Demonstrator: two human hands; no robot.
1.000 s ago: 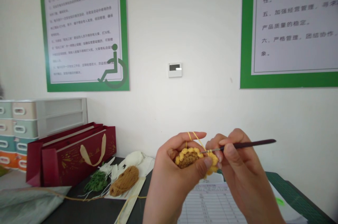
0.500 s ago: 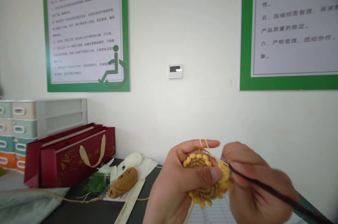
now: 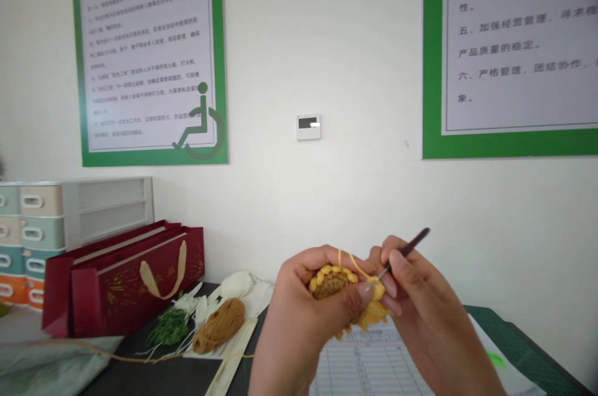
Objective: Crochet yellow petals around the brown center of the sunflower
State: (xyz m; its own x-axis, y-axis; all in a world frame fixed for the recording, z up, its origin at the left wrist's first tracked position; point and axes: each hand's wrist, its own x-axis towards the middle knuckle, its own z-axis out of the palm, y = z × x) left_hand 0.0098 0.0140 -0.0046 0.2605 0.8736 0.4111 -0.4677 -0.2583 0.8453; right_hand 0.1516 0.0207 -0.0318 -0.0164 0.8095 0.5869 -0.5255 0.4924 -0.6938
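Observation:
Pinched between thumb and fingers of my left hand (image 3: 306,315) is a round crochet piece (image 3: 329,284), brown in the middle with a bumpy yellow edge. A strand of yellow yarn (image 3: 357,265) loops over my left index finger and runs to the edge. My right hand (image 3: 420,302) grips a crochet hook (image 3: 411,243) with a dark handle and a thin metal shaft. The hook's tip meets the yellow edge beside my left thumb; the exact stitch is hidden. Right fingertips also touch the piece's right side.
Left on the dark table are a brown yarn skein (image 3: 219,325), green yarn (image 3: 168,326) and white yarn (image 3: 236,284). Behind stand red gift bags (image 3: 135,284) and a drawer unit (image 3: 107,203). Printed sheets (image 3: 359,365) and a green cutting mat (image 3: 514,346) lie below my hands.
My right hand has turned, so the hook's handle now points up and right instead of down and right. Both hands sit slightly further left, with the right fingers closer to the crochet piece.

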